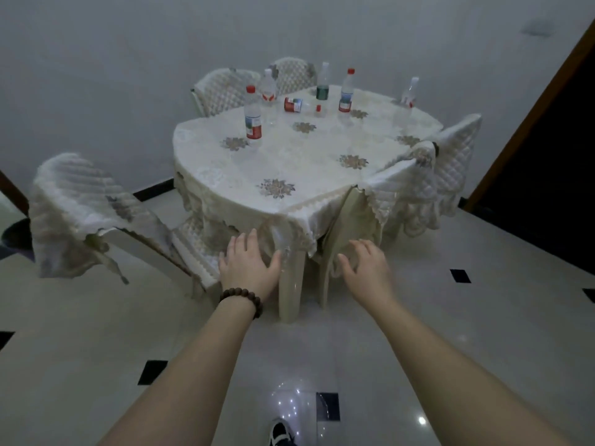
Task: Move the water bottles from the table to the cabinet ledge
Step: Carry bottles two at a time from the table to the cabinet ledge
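Several clear water bottles are on a round table [309,175] covered with a cream floral cloth. A red-capped bottle [252,115] stands at the left, a white-capped one [268,88] behind it. One bottle [297,105] lies on its side near the middle. A green-label bottle [323,83] and a red-capped bottle [346,91] stand at the back, another bottle [409,93] at the far right. My left hand [249,263], with a bead bracelet at the wrist, and my right hand [365,268] are stretched forward, palms down, empty, short of the table's near edge.
Covered chairs ring the table: one at the left [87,204], one at the right [450,162], two at the back [225,88]. A dark doorway [547,149] lies to the right. The floor is glossy pale tile with black insets. My shoe [280,432] shows below.
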